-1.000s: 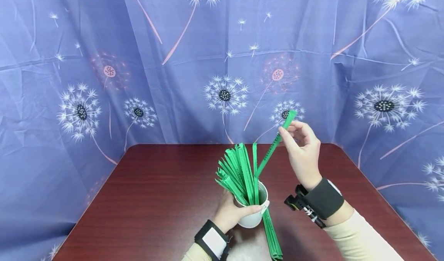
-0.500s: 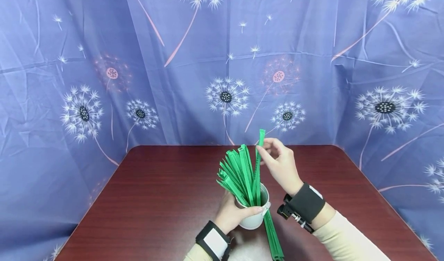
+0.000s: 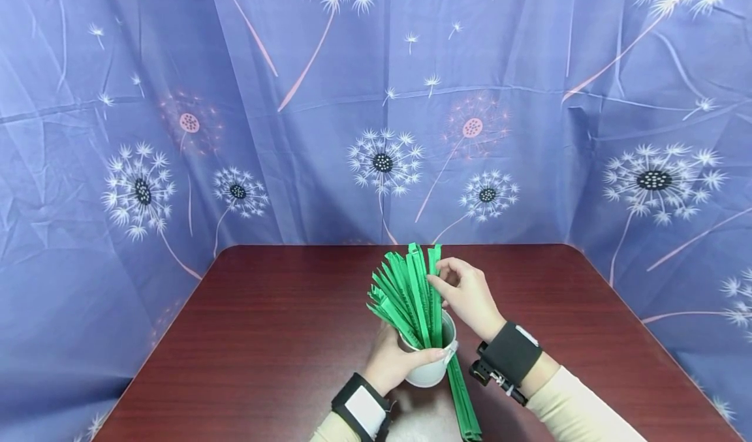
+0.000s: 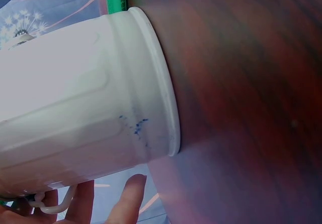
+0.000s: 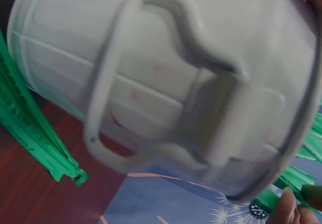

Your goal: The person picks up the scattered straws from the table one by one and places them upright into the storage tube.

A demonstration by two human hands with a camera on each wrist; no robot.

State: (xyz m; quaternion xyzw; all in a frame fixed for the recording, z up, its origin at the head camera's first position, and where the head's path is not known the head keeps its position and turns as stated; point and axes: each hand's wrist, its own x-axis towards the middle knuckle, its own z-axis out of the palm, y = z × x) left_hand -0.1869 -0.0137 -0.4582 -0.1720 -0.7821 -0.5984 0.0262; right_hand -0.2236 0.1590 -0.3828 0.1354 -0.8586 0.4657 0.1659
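Note:
My left hand grips a small white bucket, its thumb across the front of the rim. Inside stands a fanned bunch of long, thin, green wrapped sticks with dark print, leaning left. At the bunch's right side, my right hand pinches one green stick near its top between thumb and fingertips; the stick's lower end is down in the bucket. Fingers on green wrapping also show past the rim in the right wrist view. A hinged handle hangs on the bucket's side.
More green sticks lie in a bundle on the dark red-brown table, just right of the bucket. A blue curtain with dandelion print hangs behind and at both sides of the table.
My right hand has moved left and down, bringing the pinched green stick from a slant to nearly upright and lower into the bucket. My left hand keeps its hold on the bucket.

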